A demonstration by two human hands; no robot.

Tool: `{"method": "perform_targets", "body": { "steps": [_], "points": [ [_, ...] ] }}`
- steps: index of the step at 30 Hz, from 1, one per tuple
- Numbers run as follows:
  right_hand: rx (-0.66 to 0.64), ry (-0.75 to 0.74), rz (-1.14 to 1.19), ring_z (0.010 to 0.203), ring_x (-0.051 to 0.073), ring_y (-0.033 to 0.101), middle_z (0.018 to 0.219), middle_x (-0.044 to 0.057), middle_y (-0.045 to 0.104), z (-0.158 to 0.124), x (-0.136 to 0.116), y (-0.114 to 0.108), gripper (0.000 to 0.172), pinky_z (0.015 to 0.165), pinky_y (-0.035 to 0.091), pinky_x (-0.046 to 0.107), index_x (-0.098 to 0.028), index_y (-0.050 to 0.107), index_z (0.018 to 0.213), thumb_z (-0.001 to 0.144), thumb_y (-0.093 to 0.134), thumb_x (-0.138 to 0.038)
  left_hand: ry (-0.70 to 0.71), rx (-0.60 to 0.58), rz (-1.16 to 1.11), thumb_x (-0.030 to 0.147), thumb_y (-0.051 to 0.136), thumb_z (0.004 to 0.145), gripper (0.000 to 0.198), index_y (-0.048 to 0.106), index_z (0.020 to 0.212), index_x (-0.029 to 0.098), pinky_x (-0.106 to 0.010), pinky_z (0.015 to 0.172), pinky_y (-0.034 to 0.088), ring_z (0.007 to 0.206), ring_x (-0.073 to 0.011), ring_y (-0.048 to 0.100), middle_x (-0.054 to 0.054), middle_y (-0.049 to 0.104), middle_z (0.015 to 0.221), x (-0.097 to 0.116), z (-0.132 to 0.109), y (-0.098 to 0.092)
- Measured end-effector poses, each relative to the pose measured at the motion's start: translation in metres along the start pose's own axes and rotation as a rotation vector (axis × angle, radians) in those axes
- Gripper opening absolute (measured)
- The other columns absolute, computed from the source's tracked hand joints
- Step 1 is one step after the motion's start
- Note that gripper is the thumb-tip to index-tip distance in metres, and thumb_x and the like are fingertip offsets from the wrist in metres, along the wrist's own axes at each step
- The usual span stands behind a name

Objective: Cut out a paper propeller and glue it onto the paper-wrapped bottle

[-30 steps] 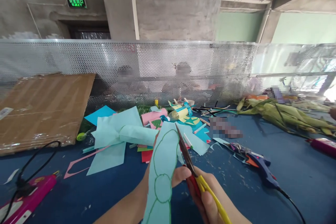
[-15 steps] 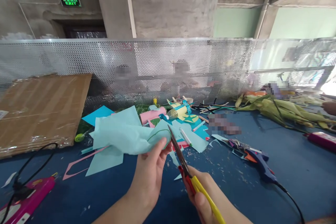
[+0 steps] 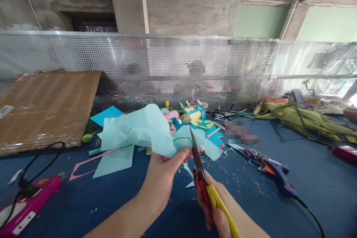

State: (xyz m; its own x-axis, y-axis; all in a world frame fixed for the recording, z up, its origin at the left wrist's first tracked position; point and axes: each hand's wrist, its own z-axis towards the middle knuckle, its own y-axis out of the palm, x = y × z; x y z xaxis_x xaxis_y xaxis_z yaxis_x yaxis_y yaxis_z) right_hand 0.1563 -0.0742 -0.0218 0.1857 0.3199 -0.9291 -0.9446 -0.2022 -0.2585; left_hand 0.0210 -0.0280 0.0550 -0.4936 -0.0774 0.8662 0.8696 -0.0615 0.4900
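Observation:
My left hand pinches a sheet of light blue paper near its right end, thumb on top. A curved green line runs across the paper close to the thumb. My right hand grips a pair of scissors with yellow and red handles, fingers wrapped round them. The dark blades point up and away, at the right edge of the paper beside my left thumb. Under and behind the held sheet lie more pieces of blue paper and a pink paper strip.
A hot glue gun with a black cord lies at the right, near corn husks. A decorated bottle lies behind the papers. At the left are a cardboard sheet and a magenta power strip. A perforated metal screen stands behind.
The held paper has turned and bent upward in my left hand, its middle now raised in a fold. Both hands stay close together, the scissors still at the paper's edge. The view has shifted slightly.

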Motion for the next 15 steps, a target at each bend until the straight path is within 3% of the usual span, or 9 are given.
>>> {"method": "perform_targets", "body": {
  "steps": [10,15],
  "points": [
    [-0.027,-0.007,0.066,0.04,0.007,0.03,0.061,-0.004,0.038,0.005,-0.017,-0.002,0.073,0.035,0.034,0.021,-0.02,0.047,0.09,0.07,0.022,-0.086,-0.007,-0.014,0.012,0.021,0.081,0.057,0.023,0.072,0.077,0.014,-0.026,0.066,0.053,0.068,-0.0161,0.064,-0.003,0.071,0.073,0.002,0.001,0.001],
    [0.014,-0.005,0.076,0.041,0.008,0.031,0.06,-0.003,0.04,0.005,-0.019,-0.001,0.076,0.034,0.034,0.02,-0.019,0.049,0.094,0.07,0.024,-0.086,-0.016,-0.01,-0.018,0.02,0.082,0.056,0.024,0.071,0.076,0.015,-0.024,0.064,0.052,0.068,-0.0138,0.062,-0.002,0.07,0.072,0.0,0.001,-0.001]
  ]
}}
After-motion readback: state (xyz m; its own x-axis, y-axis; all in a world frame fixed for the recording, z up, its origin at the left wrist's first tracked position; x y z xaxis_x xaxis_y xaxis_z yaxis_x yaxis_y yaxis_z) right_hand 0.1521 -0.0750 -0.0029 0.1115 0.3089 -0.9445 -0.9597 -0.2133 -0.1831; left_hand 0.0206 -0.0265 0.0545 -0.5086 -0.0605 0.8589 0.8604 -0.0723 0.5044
